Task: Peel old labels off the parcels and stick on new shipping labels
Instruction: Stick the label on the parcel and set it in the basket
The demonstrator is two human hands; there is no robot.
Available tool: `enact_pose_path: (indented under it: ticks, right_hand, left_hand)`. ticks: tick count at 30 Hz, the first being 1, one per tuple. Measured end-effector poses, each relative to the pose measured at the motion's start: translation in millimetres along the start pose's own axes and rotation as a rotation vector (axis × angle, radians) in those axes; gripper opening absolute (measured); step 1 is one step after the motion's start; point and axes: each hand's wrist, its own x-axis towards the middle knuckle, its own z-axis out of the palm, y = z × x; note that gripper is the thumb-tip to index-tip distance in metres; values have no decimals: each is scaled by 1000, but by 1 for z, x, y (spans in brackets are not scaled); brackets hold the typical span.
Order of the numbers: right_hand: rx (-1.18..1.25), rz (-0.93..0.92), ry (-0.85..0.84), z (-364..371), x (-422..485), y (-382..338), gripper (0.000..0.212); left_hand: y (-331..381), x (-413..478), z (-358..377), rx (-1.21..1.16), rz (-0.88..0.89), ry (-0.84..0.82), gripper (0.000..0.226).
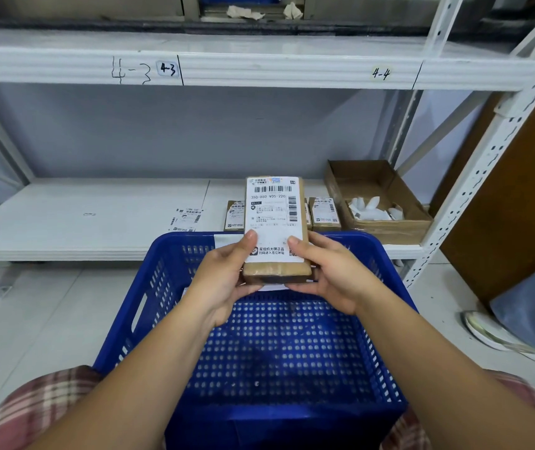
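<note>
Above the perforated blue plastic basket (pixel 149 287), our left hand (pixel 223 280) and right hand (pixel 331 274) grasp with curled fingers (pixel 301 246) a flat brown cardboard parcel (pixel 275 270) bearing a smooth white label (pixel 274 216).

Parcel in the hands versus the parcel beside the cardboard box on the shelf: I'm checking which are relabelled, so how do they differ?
The held parcel is gripped by the left hand and right hand above the blue basket; the shelf parcel rests untouched beside the cardboard box. The held parcel is tilted up towards the camera; the shelf parcel lies flat. Both are brown with a white barcode label.
</note>
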Motion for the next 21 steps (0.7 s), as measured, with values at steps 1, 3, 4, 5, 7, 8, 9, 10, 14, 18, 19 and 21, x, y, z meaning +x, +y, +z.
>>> enact_pose_path:
  ticks: [1,3,4,5,7,8,9,10,14,18,19,21]
  right_hand:
    - [9,-13,17,0,1,0,45]
    - [55,-19,43,-2,1,-3,37]
    - [85,-16,49,-3,1,-4,35]
    - [104,-13,47,-3,1,-4,33]
    - [89,-23,40,-3,0,-4,30]
    - [72,-32,40,-3,0,-3,29]
    - [65,-39,40,-2,0,-3,28]
    - [65,-42,40,-2,0,-2,28]
    - [68,-33,20,-2,-1,-3,29]
    - [70,-13,-19,-3,-1,-3,31]
    - [75,-1,-28,-3,-2,-3,33]
    - [85,17,-49,-4,-2,-3,41]
  left_hand:
    - [0,0,0,-23,-7,-26,46]
    - [1,-1,-1,-93,-35,-95,49]
    - [2,-1,-1,-137,-51,-121,47]
    - [3,-1,-2,-167,-65,-133,43]
    - [3,0,-3,-189,-86,-131,39]
    - [3,0,-4,-197,-90,-127,40]
    - [2,1,-4,-198,-88,-126,41]
    - [1,1,-4,-194,-80,-134,40]
    - [2,0,-3,-119,-20,-153,23]
    - [-2,1,-3,12,64,-51,22]
    - [-3,1,-2,26,75,-28,23]
    - [-5,4,-2,26,83,19,24]
